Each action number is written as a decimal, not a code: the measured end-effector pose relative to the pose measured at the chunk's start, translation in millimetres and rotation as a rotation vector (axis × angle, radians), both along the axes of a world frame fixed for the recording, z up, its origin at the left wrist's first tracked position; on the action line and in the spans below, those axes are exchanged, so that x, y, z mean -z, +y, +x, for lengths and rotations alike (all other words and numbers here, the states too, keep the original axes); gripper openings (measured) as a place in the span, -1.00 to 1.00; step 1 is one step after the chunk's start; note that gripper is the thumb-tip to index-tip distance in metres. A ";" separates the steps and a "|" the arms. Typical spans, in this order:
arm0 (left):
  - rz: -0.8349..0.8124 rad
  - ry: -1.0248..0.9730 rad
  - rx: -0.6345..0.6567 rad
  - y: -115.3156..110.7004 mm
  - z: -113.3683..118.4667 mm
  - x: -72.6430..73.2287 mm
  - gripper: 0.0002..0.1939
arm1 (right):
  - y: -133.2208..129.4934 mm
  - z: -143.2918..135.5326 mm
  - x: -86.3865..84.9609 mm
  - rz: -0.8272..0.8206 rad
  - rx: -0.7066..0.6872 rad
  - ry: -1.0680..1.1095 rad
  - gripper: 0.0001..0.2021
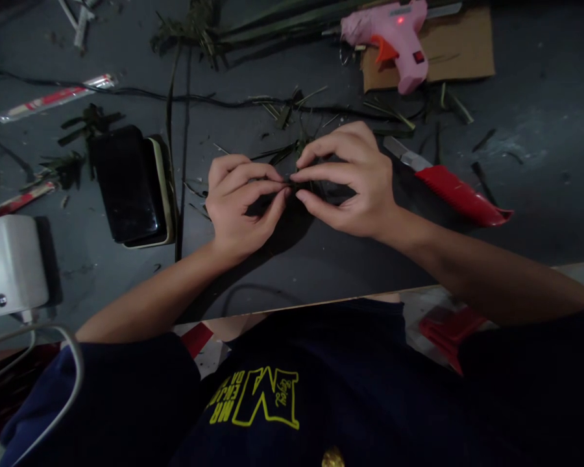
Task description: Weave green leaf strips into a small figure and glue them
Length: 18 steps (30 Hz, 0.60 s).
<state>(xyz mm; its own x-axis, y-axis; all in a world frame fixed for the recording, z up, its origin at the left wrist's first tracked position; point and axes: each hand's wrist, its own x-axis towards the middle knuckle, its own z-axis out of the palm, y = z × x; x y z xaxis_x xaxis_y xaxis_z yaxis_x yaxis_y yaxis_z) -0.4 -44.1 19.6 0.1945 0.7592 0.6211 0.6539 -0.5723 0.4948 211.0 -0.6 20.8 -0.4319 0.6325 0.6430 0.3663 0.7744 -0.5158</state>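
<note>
Nearer you and left of pink plastic glue gun with orange trigger (411, 55), tiny dark-green leaf strip (291, 184) sits between your hands: left hand (241, 201) pinched on it, right hand (363, 178) with fingertips slightly parted, grip can't tell. Cut green leaf scraps (284, 117) left of gun; cutting looks partly done, handwork midway, remainder unclear. Strip's axis seemingly crosswise; pointing end can't tell.

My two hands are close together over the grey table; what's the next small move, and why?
Probably close the right hand gently, thumb to forefinger, on the thin, dark, leaf-like strip: the left hand appears to pinch it, while the right thumb and forefinger stand slightly apart beside it. The pinched part is mostly hidden.
</note>
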 end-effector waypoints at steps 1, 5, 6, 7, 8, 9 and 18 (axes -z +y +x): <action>0.005 -0.006 0.002 0.1 0.2 0.4 -0.94 | 0.3 -0.2 0.4 0.007 0.002 0.006 -0.82; -0.026 -0.037 0.003 0.5 0.6 2.1 -0.96 | 2.2 -0.9 3.2 0.038 -0.003 0.025 -0.84; -0.046 -0.040 0.005 0.6 0.5 2.2 -0.97 | 2.5 -1.0 3.7 0.044 -0.004 0.028 -0.85; -0.062 -0.038 0.006 0.6 0.4 2.3 -0.98 | 2.7 -1.1 3.9 0.047 -0.003 0.031 -0.85; -0.071 -0.032 0.005 0.6 0.2 2.2 -0.97 | 2.8 -1.3 4.0 0.047 -0.001 0.032 -0.85; -0.070 -0.023 0.004 0.7 0.1 2.0 -0.97 | 2.8 -1.4 4.0 0.044 -0.001 0.032 -0.85; -0.091 0.020 0.003 1.3 0.2 0.3 -0.91 | 3.9 -1.4 3.8 -0.006 -0.009 -0.012 -0.83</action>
<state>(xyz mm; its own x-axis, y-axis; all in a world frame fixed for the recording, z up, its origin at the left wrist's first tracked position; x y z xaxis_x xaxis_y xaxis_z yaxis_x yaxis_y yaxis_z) -0.2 -42.8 19.4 0.2084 0.8120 0.5451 0.6626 -0.5272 0.5319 209.6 3.3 17.0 -0.4453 0.6327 0.6335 0.3658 0.7744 -0.5162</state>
